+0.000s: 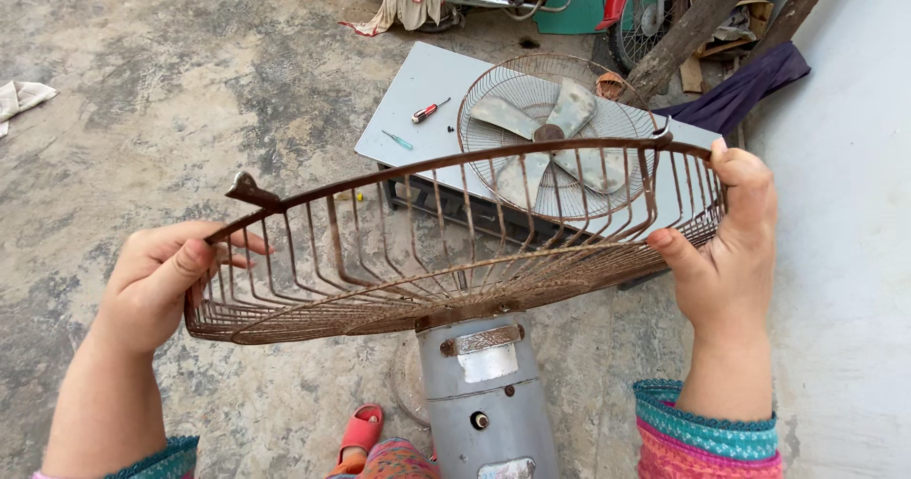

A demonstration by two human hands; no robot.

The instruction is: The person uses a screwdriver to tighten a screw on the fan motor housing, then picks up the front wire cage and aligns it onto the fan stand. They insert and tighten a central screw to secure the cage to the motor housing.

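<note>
Currently, head view: left hand (157, 280) and right hand (726, 251) each curl fingers and thumb around opposite sides of a rusty fan guard (446, 242), held level in the air, two-handed since the wire cage is wide and floppy. Guard hangs above the grey fan motor housing (484, 394). Behind it, the rear grille with the blades (550, 128) lies flat on a grey table (418, 90), beside a red-handled screwdriver (429, 110). Red sandal (361, 432) on the concrete below.

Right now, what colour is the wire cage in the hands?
Rusty brown wire fan guard, seen in the head view.
</note>
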